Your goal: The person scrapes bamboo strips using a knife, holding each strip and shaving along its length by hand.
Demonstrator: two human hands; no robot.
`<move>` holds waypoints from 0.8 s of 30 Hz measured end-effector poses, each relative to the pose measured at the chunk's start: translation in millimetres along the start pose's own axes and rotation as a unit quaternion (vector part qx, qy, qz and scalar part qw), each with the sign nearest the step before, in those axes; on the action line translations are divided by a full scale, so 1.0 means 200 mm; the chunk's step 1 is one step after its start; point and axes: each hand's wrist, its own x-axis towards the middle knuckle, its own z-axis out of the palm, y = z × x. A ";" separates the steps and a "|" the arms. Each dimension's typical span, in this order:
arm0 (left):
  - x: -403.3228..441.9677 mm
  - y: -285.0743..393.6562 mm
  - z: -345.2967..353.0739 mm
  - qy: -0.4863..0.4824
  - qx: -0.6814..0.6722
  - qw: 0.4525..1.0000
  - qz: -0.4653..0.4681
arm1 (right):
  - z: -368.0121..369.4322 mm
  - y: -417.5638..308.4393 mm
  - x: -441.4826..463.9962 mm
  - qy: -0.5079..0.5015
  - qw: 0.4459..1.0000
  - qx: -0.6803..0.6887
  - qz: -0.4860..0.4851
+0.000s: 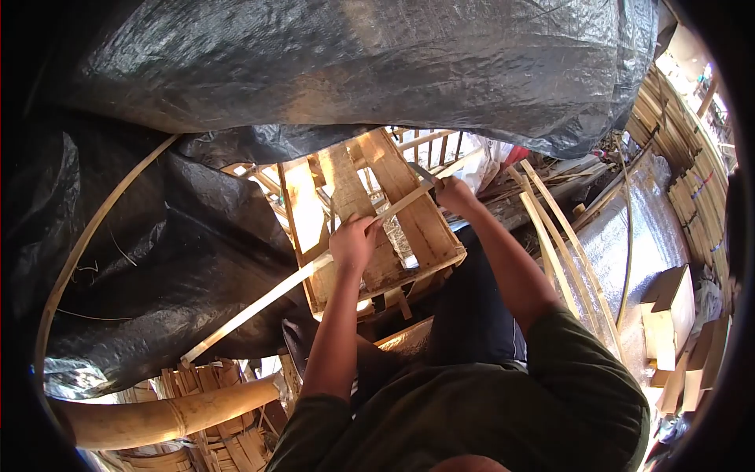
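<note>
The left hand (pixel 353 242) is closed around a long pale strip (pixel 259 303), and the right hand (pixel 456 196) is closed on what looks like a knife (pixel 424 175), its dark blade crossing the strip. The strip slants over a slatted wooden crate (pixel 421 224), its lower end reaching well past the crate's left edge, close to a thick bamboo pole (pixel 173 415). Black sheeting (pixel 377 71) hangs beyond the crate's far edge, leaving narrow room there, while loose strips (pixel 562 244) crowd the right arm's outer side.
</note>
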 end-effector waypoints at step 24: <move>-0.01 -0.05 0.01 -0.043 -0.009 0.999 -0.011 | -0.20 0.16 0.01 -0.158 0.879 -0.395 -0.215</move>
